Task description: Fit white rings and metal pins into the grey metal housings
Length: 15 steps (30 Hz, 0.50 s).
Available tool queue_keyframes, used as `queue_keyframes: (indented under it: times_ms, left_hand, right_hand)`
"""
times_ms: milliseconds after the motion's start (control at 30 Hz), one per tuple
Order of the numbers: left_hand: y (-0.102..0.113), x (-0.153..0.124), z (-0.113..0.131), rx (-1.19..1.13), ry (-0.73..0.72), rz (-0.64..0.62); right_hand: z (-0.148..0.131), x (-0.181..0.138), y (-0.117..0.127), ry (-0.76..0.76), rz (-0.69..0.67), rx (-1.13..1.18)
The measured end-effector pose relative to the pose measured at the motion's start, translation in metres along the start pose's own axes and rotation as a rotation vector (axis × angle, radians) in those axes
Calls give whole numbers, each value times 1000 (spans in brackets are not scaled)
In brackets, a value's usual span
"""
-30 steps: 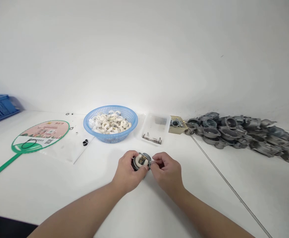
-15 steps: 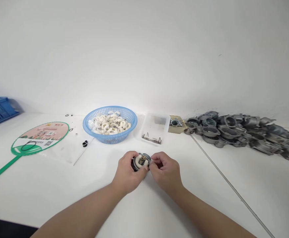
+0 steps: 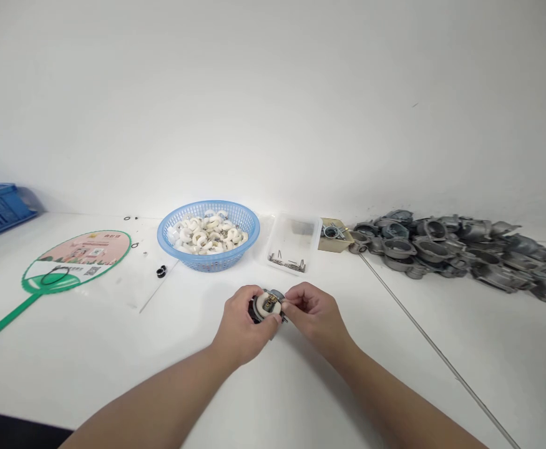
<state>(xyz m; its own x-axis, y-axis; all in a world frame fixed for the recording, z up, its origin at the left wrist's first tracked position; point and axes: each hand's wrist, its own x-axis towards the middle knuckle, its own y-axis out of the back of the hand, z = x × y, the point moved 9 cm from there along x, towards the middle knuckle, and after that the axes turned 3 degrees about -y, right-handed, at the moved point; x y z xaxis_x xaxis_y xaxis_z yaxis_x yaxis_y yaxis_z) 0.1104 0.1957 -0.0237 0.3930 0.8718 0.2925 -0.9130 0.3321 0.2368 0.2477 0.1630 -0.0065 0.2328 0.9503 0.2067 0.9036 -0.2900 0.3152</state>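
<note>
My left hand [image 3: 243,327] is wrapped round a round grey metal carburetor body [image 3: 279,294], with the thumb along its near side. A white C-shaped float [image 3: 262,304] sits in its open face, around brass-coloured parts [image 3: 269,302] at the centre. My right hand [image 3: 314,317] is closed in a pinch, thumb and forefinger tips against the right side of the carburetor. Whatever is between those fingertips is hidden. Both hands are just above the white table [image 3: 254,399].
Beyond my hands stand a blue basket [image 3: 208,260] of white floats, a clear box [image 3: 294,240] of thin metal pins and a yellowish box [image 3: 336,242] of metal parts. Grey carburetor bodies [image 3: 434,249] are heaped right. Left lie a green-edged fan [image 3: 78,259] and a blue crate [image 3: 1,209].
The right hand's fingertips have shifted slightly at the carburetor's right side, and its fingers have turned a little. The left hand keeps the carburetor in nearly the same place.
</note>
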Motion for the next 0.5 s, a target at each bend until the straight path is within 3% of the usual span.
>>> queue_keyframes:
  times_ms: [200, 333, 500]
  left_hand:
    - [-1, 1, 0, -4, -16, -31]
    - [-3, 2, -2, -43, -8, -72]
    - [-8, 3, -3, -149, 20, -145]
  right_hand:
    - [4, 9, -6, -36, -182, 139]
    - [2, 9, -9, 4, -255, 46]
    - [-7, 8, -5, 114, -251, -50]
